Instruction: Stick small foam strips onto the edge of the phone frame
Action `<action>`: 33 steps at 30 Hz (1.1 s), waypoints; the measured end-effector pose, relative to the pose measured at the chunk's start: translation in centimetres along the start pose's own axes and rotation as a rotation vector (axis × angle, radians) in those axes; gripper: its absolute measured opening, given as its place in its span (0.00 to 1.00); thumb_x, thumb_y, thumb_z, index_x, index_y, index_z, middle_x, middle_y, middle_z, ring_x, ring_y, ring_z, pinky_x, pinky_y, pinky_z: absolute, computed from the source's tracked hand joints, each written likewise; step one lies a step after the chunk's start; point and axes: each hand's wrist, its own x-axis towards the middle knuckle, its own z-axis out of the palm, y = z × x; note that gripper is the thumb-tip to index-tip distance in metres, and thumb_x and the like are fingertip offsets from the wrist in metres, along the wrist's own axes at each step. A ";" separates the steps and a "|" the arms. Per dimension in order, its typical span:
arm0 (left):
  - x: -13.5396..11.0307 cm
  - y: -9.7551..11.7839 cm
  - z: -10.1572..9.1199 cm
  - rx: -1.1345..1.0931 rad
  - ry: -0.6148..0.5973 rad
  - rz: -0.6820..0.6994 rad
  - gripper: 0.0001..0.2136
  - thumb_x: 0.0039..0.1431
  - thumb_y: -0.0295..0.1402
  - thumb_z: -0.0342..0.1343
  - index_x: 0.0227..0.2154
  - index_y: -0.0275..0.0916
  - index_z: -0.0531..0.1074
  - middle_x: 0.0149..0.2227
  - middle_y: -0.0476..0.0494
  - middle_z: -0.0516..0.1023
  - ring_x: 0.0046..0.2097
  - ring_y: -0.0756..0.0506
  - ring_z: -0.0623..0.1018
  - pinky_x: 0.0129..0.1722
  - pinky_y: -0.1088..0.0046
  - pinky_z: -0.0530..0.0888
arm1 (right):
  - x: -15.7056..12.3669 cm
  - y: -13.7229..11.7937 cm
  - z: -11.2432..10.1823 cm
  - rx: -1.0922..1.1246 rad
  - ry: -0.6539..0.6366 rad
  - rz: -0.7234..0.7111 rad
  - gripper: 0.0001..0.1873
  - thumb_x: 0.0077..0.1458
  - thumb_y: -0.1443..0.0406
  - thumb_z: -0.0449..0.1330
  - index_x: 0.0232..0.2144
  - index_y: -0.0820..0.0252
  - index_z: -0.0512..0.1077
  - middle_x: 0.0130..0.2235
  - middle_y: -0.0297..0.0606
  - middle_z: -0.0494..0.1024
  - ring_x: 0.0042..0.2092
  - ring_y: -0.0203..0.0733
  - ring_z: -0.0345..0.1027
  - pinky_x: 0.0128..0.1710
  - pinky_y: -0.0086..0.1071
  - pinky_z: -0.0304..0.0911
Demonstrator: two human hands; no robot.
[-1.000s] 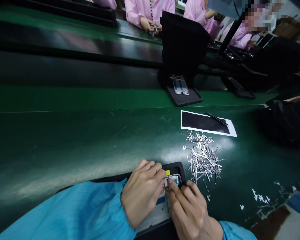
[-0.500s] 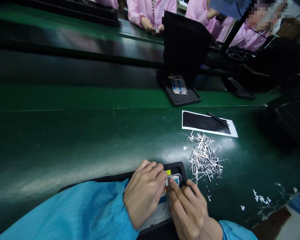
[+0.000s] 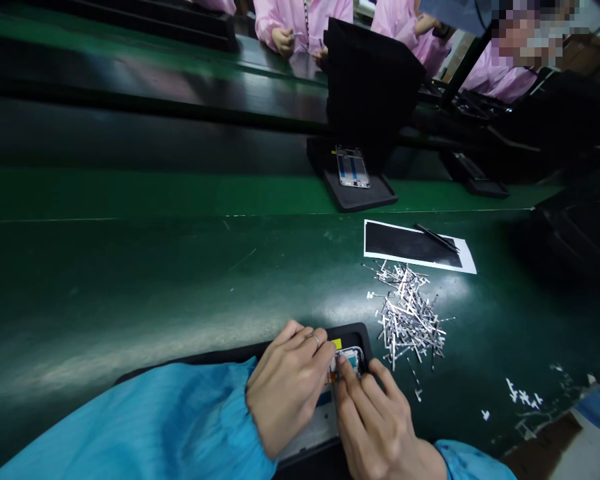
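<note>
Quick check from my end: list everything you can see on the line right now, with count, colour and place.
phone frame: one, silver with blue parts, on the near tray under both hands
near tray: one, black, at the bench's near edge
strips: a heap, white, right of the near tray
scraps: a few, white, far right on the bench
sheet: one, black on white backing, beyond the strips
tweezers: one, black, lying on the sheet
far frame: one, silver, on a black tray on the belt
bench: one, green
co-workers: several, pink coats, across the belt
left hand: ring on one finger, blue sleeve, on the phone frame
right hand: fingertips on the phone frame
</note>
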 end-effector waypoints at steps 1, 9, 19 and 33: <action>0.0 0.1 -0.1 0.025 -0.007 0.014 0.13 0.55 0.19 0.36 0.31 0.37 0.66 0.29 0.45 0.69 0.31 0.46 0.67 0.39 0.65 0.62 | 0.0 0.0 0.1 -0.004 -0.001 0.000 0.16 0.48 0.77 0.44 0.37 0.76 0.69 0.42 0.56 0.71 0.35 0.44 0.63 0.45 0.43 0.54; 0.0 0.1 0.1 0.205 0.123 0.219 0.19 0.59 0.20 0.31 0.22 0.35 0.65 0.24 0.45 0.66 0.28 0.47 0.63 0.38 0.65 0.60 | 0.3 0.1 0.6 0.092 0.129 0.062 0.15 0.49 0.75 0.44 0.33 0.72 0.70 0.39 0.51 0.73 0.33 0.43 0.62 0.42 0.41 0.56; -0.7 0.0 0.3 0.095 0.081 0.050 0.13 0.55 0.20 0.38 0.28 0.37 0.66 0.33 0.44 0.68 0.36 0.44 0.65 0.42 0.63 0.62 | 0.6 0.0 0.4 0.084 0.110 0.106 0.15 0.49 0.75 0.44 0.33 0.71 0.69 0.39 0.47 0.73 0.33 0.41 0.60 0.44 0.40 0.54; 0.4 0.0 -2.0 -0.011 -0.181 -0.060 0.14 0.56 0.21 0.37 0.22 0.36 0.64 0.29 0.43 0.67 0.33 0.44 0.60 0.33 0.64 0.58 | 0.5 0.0 0.4 0.010 0.018 0.058 0.16 0.51 0.73 0.43 0.37 0.69 0.69 0.46 0.45 0.70 0.33 0.41 0.58 0.45 0.41 0.49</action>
